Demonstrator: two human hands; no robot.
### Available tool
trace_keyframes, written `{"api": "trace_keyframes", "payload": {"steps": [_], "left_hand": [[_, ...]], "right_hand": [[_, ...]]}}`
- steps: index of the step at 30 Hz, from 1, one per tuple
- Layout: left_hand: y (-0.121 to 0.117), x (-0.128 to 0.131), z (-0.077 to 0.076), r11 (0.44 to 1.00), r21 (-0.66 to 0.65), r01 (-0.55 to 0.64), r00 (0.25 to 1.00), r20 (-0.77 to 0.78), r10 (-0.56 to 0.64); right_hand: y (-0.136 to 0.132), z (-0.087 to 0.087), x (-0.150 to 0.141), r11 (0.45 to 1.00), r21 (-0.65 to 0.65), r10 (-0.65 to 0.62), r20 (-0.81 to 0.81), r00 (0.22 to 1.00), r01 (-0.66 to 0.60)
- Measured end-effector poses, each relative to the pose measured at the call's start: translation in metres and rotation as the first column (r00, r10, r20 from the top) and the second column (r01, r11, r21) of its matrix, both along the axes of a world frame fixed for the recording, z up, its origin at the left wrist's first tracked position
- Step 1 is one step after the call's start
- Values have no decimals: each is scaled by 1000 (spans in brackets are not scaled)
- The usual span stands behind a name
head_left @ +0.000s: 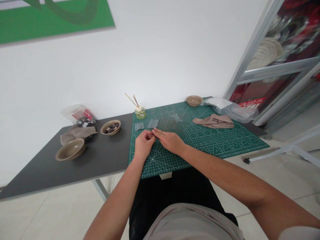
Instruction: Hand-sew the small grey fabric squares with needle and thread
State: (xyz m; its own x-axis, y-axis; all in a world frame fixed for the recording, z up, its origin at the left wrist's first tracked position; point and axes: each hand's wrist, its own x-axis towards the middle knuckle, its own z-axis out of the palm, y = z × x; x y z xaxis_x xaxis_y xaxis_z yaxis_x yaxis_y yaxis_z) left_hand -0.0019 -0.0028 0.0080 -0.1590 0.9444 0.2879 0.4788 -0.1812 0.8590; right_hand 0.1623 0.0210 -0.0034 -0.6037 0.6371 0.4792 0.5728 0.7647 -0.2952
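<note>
Both hands meet over the near left part of a green cutting mat (212, 140). My left hand (143, 144) is curled shut, its fingertips pinching a small thing I cannot make out. My right hand (169, 140) lies beside it, fingers stretched toward the left fingertips and touching them. Just beyond the hands, three small greyish clear pouches lie flat on the mat: one (139, 126), a second (152, 123) and a third (176, 117).
A reed diffuser bottle (140, 112) stands at the mat's far left corner. On the grey table (50, 176) are a bowl of small dark pieces (110, 127), an empty tan bowl (70, 149), beige cloths (78, 133) (214, 121), another bowl (194, 100), plastic bags (230, 108) and a metal shelf rack (277, 66).
</note>
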Motion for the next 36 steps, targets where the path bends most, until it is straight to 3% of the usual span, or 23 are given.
{"api": "trace_keyframes", "payload": {"steps": [3,11,19,27,33,36], "left_hand": [[-1,1,2,1000,-4,-16,1000,-16,16],[2,-2,-3,1000,-2,-14,999,52,14],[2,0,-1,1000,-6,4,999,38,-4],[4,-2,-6,999,-24,30,987,156,-26],[1,0,0,1000,11,-21,999,32,21],[0,0,1,1000,-1,-19,998,51,19]], "right_hand": [[-2,1,-1,1000,16,9,39,999,-10],[4,-2,1,1000,-21,-16,-77,997,15],[0,-1,-1,1000,17,12,28,1000,-12],[5,-2,2,1000,-31,-3,-106,994,0],[2,0,1,999,-4,50,-46,998,-50],[2,1,1,999,-22,47,-87,995,-49]]}}
